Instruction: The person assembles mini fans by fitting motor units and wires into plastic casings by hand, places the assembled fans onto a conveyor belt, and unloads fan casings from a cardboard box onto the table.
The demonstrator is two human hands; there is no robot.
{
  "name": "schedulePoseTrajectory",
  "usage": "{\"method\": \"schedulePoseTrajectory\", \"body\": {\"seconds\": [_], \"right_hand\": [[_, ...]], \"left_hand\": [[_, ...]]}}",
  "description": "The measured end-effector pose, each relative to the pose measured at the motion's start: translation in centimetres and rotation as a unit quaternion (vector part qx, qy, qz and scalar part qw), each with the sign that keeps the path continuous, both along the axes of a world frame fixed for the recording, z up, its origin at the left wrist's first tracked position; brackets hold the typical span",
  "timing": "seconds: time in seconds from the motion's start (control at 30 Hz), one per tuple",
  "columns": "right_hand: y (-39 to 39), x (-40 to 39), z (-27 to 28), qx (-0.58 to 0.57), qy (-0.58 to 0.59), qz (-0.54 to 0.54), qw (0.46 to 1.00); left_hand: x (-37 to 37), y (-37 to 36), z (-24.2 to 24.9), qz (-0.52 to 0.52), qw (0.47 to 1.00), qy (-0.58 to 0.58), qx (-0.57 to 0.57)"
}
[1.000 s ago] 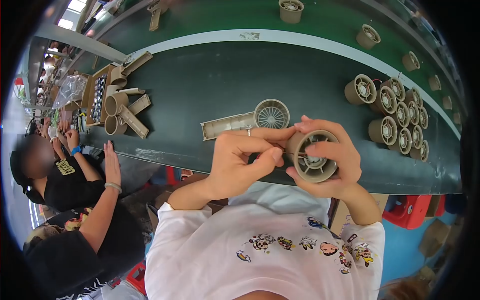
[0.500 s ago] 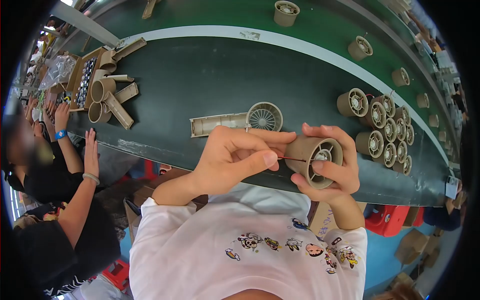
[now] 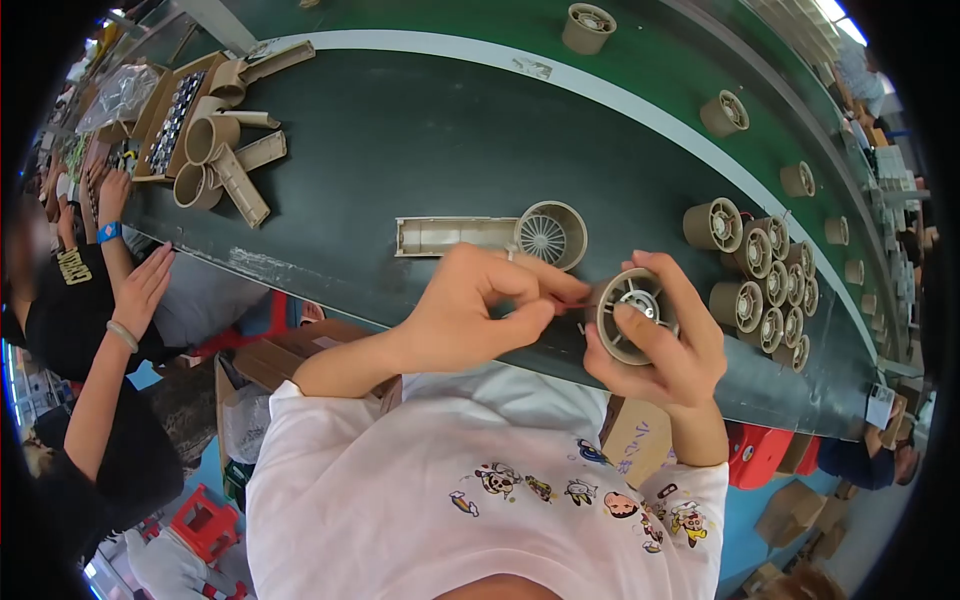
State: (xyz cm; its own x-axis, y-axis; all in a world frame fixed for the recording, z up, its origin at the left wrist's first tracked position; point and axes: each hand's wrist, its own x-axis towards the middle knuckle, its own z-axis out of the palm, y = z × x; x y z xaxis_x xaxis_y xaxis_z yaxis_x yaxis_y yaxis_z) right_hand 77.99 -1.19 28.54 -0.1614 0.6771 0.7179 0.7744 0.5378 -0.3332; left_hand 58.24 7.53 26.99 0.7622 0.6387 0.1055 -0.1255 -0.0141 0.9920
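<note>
A tan cylindrical fan housing (image 3: 632, 312) was held just above the near edge of the dark green surface (image 3: 420, 150), its open end with the spoked hub facing up. The right hand (image 3: 665, 345) was wrapped around it, fingers (image 3: 640, 330) clamped on its rim and side. A thin red wire (image 3: 573, 303) was pinched between thumb and forefinger of the left hand (image 3: 480, 305), fingers closed on it, right beside the housing's left side. Just behind the hands, a long tan half-shell with a round grille (image 3: 490, 235) was lying on the surface. A cluster of similar fan housings (image 3: 770, 280) was stood to the right, with single ones (image 3: 725, 113) spaced along the lighter green belt further back. A pile of tan tubes (image 3: 225, 160) was seen far left beside a cardboard tray (image 3: 170, 120). A co-worker's hand (image 3: 145, 285) was rested at the surface's left edge.
</note>
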Motion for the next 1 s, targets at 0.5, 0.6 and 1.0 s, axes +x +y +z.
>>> {"method": "schedulePoseTrajectory", "body": {"seconds": [0.5,0.6,1.0], "right_hand": [[4.0,0.7,0.1,0.011,-0.222,-0.004,0.975],[4.8,0.1,0.3,0.000,-0.225,-0.005,0.974],[7.1,-0.7,1.5,-0.173,-0.129,0.119,0.969]], "left_hand": [[-2.3,3.3,-3.4,0.156,0.819,0.213,0.510],[-1.7,3.2,-3.5,0.159,0.824,0.210,0.502],[0.2,2.0,-4.3,0.153,0.906,0.183,0.350]]}}
